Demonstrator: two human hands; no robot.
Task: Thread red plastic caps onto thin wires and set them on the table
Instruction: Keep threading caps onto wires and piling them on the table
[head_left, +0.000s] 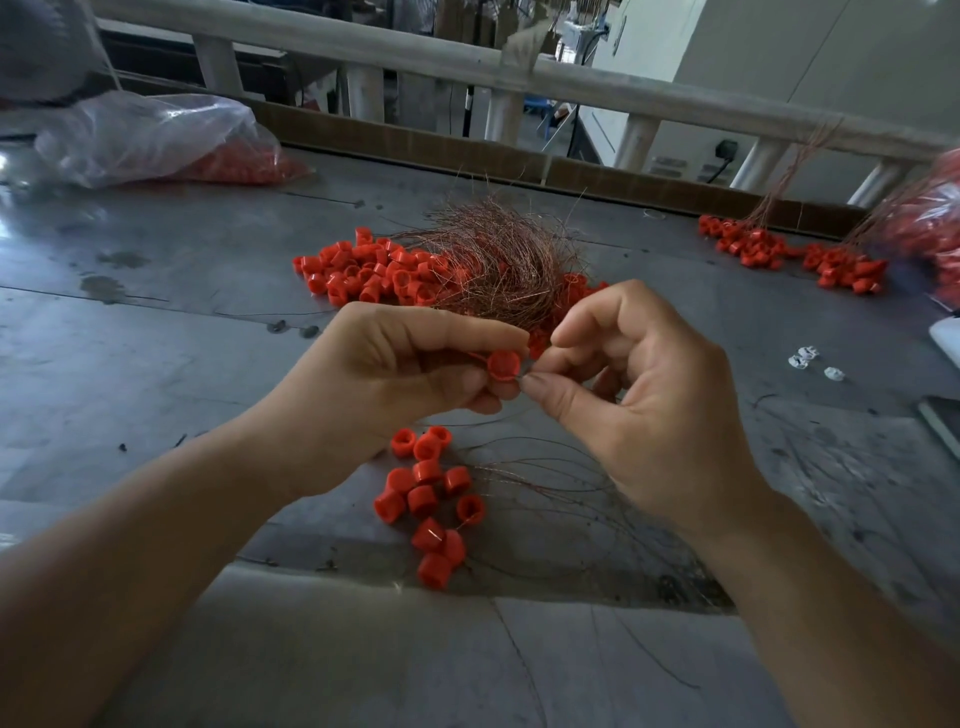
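Observation:
My left hand (395, 364) pinches a red plastic cap (503, 365) between thumb and fingers above the grey table (156, 364). My right hand (644, 395) meets it from the right, thumb and forefinger pinching a thin wire at the cap's edge; the wire itself is barely visible. Below the hands lie several red caps with wires through them (431, 504), their wires fanning to the right. Behind the hands sits a pile of loose red caps (374, 270) beside a tangle of copper-coloured wires (498, 260).
A clear plastic bag of red caps (156, 140) lies at the back left. More wired caps (789, 254) and another bag (930, 228) are at the back right. Small white bits (810, 361) lie on the right. A grey railing (467, 67) runs behind the table.

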